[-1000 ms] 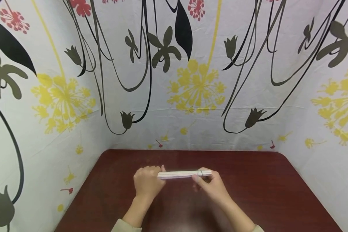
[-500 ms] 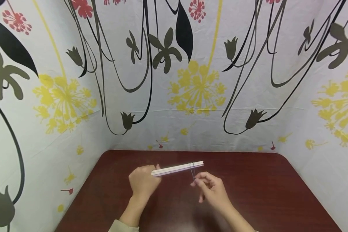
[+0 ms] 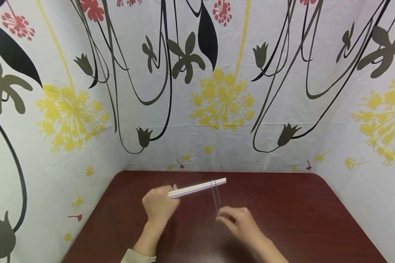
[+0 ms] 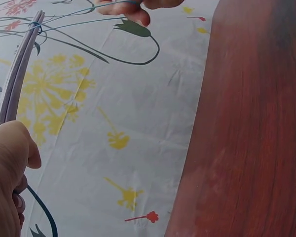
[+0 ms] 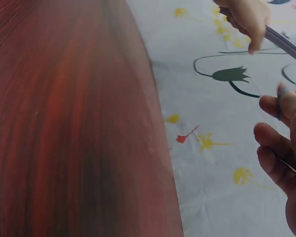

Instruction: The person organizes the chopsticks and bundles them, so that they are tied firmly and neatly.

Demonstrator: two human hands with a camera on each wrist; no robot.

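Left hand (image 3: 159,206): fist closed round the near end of a bundle of thin white sticks (image 3: 197,187), held clear above the table (image 3: 299,219). The bundle slants up and away to the right. In the left wrist view the sticks (image 4: 17,74) run up out of the fist (image 4: 7,173), pressed tight together.

Middle: a thin rubber band (image 3: 215,195) is looped round the sticks near their far end and stretched down toward the person in a long narrow loop. The loop (image 4: 34,25) shows at the stick tips in the left wrist view.

Right hand (image 3: 240,223): fingers curled, pinching the lower end of the band and pulling it taut, low over the table. In the right wrist view the band (image 5: 279,106) crosses a fingertip; how the thumb lies cannot be told, as the picture is blurred.

Surroundings: flowered cloth (image 3: 217,91) on three sides, dark red tabletop under both hands.

Risks, as judged:
- The band sits close to the free end of the sticks; a pull angled toward that end could slide it off, and it would snap back at the fingers.
- The pinch is small, so a slip would release the stretched band.
- The grip is at one end only, so the pull may splay or tilt the sticks.
- Overstretching could break the band.
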